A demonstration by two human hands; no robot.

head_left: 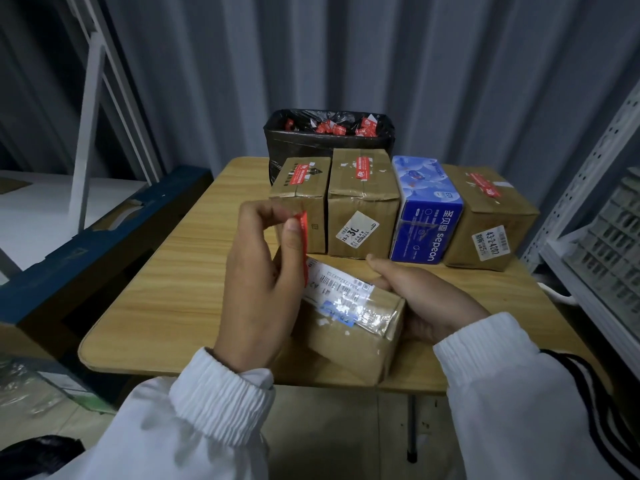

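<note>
Left hand [256,289]: raised over the parcel's left end; thumb and fingertips pinched the top of a red strip.
Red strip [304,247]: stood nearly upright, upper end in the pinch, lower end meeting the parcel's top at the left edge of its label. Whether that end was stuck down could not be told.
Parcel [349,327]: brown carton with taped white label, at the near middle of the surface, tilted; long axis ran from far-left to near-right.
Right hand [426,299]: fingers curled round the parcel's right end, thumb along the far top edge, steadying it.
Key relation: strip lay directly at the left hand, at the opposite end from the right hand's grip; judged a pull up and leftward, away from that grip, would free it.
Surface [156,306]: light wood-grain top; far row, left to right: small carton [299,202], wider carton [363,202], blue tissue pack [426,209], carton [485,220]. Three cartons carried red strips.
Bin [311,143]: black-lined, behind the row, holding red scraps.
Room: blue frame [104,230] left, grey corrugated wall [346,46] behind, perforated metal rack [588,168] right.
</note>
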